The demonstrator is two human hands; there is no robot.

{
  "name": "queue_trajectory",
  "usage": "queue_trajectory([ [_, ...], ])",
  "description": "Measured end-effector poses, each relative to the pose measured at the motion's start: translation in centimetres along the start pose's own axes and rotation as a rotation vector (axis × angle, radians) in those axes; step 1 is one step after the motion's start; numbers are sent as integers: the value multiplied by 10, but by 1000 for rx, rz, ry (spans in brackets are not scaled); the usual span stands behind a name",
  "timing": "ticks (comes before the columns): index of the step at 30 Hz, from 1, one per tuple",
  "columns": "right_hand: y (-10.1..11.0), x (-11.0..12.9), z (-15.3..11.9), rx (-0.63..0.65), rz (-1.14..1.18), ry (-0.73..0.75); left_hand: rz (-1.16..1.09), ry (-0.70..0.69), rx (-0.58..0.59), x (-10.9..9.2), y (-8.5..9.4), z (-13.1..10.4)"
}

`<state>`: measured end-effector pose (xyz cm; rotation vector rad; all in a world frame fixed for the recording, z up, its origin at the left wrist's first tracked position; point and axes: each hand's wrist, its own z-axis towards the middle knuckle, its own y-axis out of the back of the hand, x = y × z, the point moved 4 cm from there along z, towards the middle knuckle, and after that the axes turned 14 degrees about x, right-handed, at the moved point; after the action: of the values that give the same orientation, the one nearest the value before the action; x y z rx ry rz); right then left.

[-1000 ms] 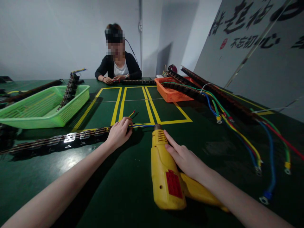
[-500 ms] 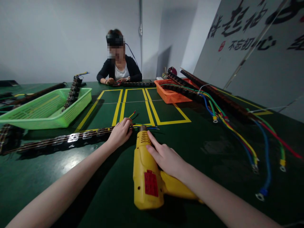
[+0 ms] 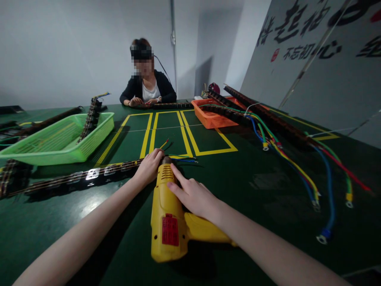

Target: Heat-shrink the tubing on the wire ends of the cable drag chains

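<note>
The left hand is pinching the end of the black cable chain, which is lying on the green table. The right hand is pressing fingers on the yellow heat gun, its nozzle pointing near the wires. Beyond the yellow tape lines, a person is sitting before a pale wall.

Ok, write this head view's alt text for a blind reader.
A right hand holds a yellow heat gun, nozzle beside the left hand, which grips wires from a black cable chain; across the green table sits a person.
</note>
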<state>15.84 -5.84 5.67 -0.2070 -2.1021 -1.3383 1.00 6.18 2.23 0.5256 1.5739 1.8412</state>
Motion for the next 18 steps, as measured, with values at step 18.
queue_trajectory([
  [18, 10, -35, -28, 19, 132, -124, 110, -33, -80, -1, 2, -4],
])
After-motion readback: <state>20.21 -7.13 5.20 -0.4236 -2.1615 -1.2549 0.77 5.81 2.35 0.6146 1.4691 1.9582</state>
